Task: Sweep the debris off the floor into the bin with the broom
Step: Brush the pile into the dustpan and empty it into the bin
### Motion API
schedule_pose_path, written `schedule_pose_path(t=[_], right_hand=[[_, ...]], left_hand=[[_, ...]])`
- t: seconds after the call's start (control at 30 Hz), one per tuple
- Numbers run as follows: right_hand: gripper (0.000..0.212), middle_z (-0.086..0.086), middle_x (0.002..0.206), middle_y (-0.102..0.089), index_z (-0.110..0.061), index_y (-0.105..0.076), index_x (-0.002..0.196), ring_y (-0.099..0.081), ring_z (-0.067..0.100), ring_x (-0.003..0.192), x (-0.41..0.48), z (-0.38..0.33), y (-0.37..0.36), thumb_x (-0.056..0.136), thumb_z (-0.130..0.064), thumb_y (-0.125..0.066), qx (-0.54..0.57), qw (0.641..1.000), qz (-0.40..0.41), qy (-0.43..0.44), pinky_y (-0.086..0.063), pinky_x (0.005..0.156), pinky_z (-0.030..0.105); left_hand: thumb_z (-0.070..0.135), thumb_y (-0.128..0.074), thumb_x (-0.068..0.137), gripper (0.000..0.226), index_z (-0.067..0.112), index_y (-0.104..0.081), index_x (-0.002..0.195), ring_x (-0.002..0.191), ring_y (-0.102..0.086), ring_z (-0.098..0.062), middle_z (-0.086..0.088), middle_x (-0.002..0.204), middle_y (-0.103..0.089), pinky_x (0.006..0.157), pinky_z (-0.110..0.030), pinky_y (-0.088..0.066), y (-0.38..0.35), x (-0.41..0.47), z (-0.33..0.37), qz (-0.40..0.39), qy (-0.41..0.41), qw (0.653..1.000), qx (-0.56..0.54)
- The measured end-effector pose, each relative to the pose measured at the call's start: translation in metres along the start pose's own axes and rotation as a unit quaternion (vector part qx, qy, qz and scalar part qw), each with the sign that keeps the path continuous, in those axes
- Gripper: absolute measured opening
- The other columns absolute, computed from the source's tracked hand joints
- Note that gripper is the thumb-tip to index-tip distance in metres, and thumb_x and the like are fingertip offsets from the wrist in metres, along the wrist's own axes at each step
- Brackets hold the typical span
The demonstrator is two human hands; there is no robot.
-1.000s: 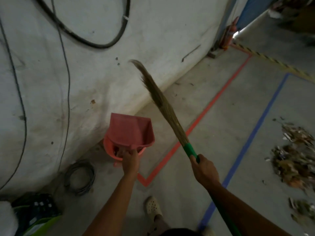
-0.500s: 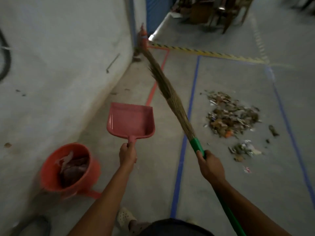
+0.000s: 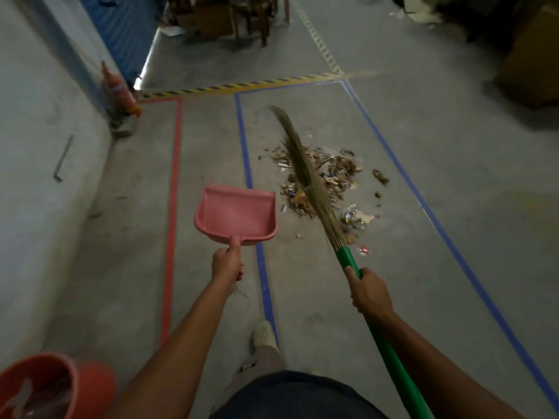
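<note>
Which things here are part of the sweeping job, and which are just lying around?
For the job: broom, pink dustpan, debris pile, orange bin.
Just lying about: fire extinguisher, metal bar by the wall, wooden furniture at the far end.

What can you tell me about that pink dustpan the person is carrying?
The dustpan is pink and looks like moulded plastic. It has a flat tray with raised walls at the back and sides, an open front edge and a short handle. Nothing shows in the tray. The left hand grips the handle and holds the pan roughly level above the floor, its open edge pointing away from the person. It hangs over the blue tape line, left of the broom and the debris pile, touching neither.
</note>
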State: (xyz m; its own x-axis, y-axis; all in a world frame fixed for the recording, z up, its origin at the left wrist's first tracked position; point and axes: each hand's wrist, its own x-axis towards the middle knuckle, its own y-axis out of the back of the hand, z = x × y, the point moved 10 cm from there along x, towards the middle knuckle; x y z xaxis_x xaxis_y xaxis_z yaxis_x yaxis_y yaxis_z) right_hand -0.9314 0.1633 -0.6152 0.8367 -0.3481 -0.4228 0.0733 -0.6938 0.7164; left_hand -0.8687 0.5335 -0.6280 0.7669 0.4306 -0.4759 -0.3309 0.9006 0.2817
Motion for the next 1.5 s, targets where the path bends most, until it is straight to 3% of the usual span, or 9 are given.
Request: schedule_pose_path(t=[0.13, 0.3, 0.4, 0.7, 0.83, 1.1, 1.23, 1.37, 1.5], right_hand=[[0.039, 0.011, 0.083, -0.067, -0.009, -0.057, 0.103, -0.066, 0.021, 0.064, 0.031, 0.024, 0.008, 0.101, -0.046, -0.047, 0.025, 0.997, -0.031, -0.064, -0.059, 0.057, 0.033], [0.035, 0.012, 0.088, -0.066, -0.008, -0.052, 0.108, -0.065, 0.02, 0.067, 0.088, 0.031, 0.011, 0.099, -0.042, -0.052, 0.012, 0.992, -0.052, -0.115, -0.06, 0.059, 0.033], [0.031, 0.012, 0.089, -0.065, -0.009, -0.05, 0.108, -0.065, 0.02, 0.067, 0.132, 0.026, 0.009, 0.099, -0.039, -0.054, -0.001, 0.988, -0.064, -0.144, -0.06, 0.061, 0.034], [0.033, 0.01, 0.09, -0.063, -0.011, -0.051, 0.112, -0.064, 0.019, 0.067, 0.254, 0.005, -0.02, 0.098, -0.041, -0.054, -0.072, 0.97, -0.142, -0.184, -0.055, 0.053, 0.028], [0.034, 0.009, 0.088, -0.063, -0.011, -0.052, 0.109, -0.067, 0.021, 0.068, 0.303, 0.012, -0.058, 0.097, -0.043, -0.053, -0.106, 0.96, -0.178, -0.187, -0.059, 0.057, 0.033], [0.038, 0.013, 0.087, -0.066, -0.005, -0.06, 0.109, -0.069, 0.028, 0.076, 0.4, 0.093, -0.186, 0.096, -0.041, -0.055, -0.118, 0.945, -0.241, -0.186, -0.061, 0.07, 0.04], [0.039, 0.012, 0.081, -0.062, -0.001, -0.064, 0.102, -0.066, 0.03, 0.076, 0.449, 0.152, -0.233, 0.093, -0.039, -0.057, -0.138, 0.941, -0.241, -0.191, -0.055, 0.068, 0.034], [0.043, 0.018, 0.095, -0.069, -0.004, -0.065, 0.102, -0.067, 0.036, 0.088, 0.491, 0.198, -0.246, 0.091, -0.043, -0.052, -0.152, 0.942, -0.221, -0.199, -0.056, 0.077, 0.039], [0.043, 0.011, 0.081, -0.066, -0.01, -0.061, 0.092, -0.067, 0.031, 0.073, 0.511, 0.202, -0.217, 0.091, -0.05, -0.047, -0.138, 0.961, -0.17, -0.168, -0.06, 0.071, 0.045]], left_hand=[[0.052, -0.054, 0.096, 0.048, 0.01, -0.052, 0.074, 0.04, -0.042, -0.017, -0.007, 0.054, -0.047, 0.043, -0.025, -0.04, -0.043, 0.026, 0.003, -0.033, 0.03, 0.999, -0.021], [0.042, -0.054, 0.1, 0.033, 0.011, -0.052, 0.089, 0.042, -0.047, -0.016, -0.005, 0.059, -0.043, 0.043, -0.026, -0.049, -0.097, 0.081, -0.004, -0.079, 0.094, 0.991, -0.059], [0.029, -0.051, 0.103, 0.021, 0.015, -0.047, 0.088, 0.046, -0.044, -0.015, -0.007, 0.064, -0.041, 0.035, -0.016, -0.035, -0.126, 0.119, -0.005, -0.105, 0.127, 0.984, -0.07], [0.043, -0.045, 0.104, 0.028, 0.019, -0.043, 0.089, 0.035, -0.028, -0.005, -0.003, 0.061, -0.033, 0.034, -0.01, -0.02, -0.195, 0.222, -0.025, -0.154, 0.227, 0.961, -0.026], [0.037, -0.044, 0.105, 0.029, 0.016, -0.044, 0.085, 0.03, -0.028, -0.006, -0.002, 0.053, -0.036, 0.033, -0.009, -0.018, -0.216, 0.267, -0.066, -0.128, 0.27, 0.954, 0.005], [0.031, -0.045, 0.105, 0.019, 0.016, -0.048, 0.093, 0.032, -0.032, -0.005, -0.004, 0.062, -0.038, 0.03, -0.012, -0.018, -0.277, 0.328, -0.188, -0.133, 0.335, 0.932, 0.051], [0.036, -0.045, 0.104, 0.021, 0.017, -0.047, 0.097, 0.032, -0.031, -0.005, -0.004, 0.064, -0.038, 0.032, -0.01, -0.019, -0.313, 0.349, -0.25, -0.142, 0.353, 0.923, 0.049], [0.035, -0.042, 0.106, 0.023, 0.017, -0.046, 0.091, 0.03, -0.03, -0.004, -0.004, 0.066, -0.037, 0.03, -0.009, -0.018, -0.344, 0.363, -0.287, -0.154, 0.37, 0.914, 0.056], [0.034, -0.042, 0.106, 0.025, 0.016, -0.046, 0.089, 0.03, -0.031, -0.003, -0.004, 0.066, -0.037, 0.029, -0.009, -0.019, -0.371, 0.369, -0.279, -0.16, 0.366, 0.915, 0.055]])
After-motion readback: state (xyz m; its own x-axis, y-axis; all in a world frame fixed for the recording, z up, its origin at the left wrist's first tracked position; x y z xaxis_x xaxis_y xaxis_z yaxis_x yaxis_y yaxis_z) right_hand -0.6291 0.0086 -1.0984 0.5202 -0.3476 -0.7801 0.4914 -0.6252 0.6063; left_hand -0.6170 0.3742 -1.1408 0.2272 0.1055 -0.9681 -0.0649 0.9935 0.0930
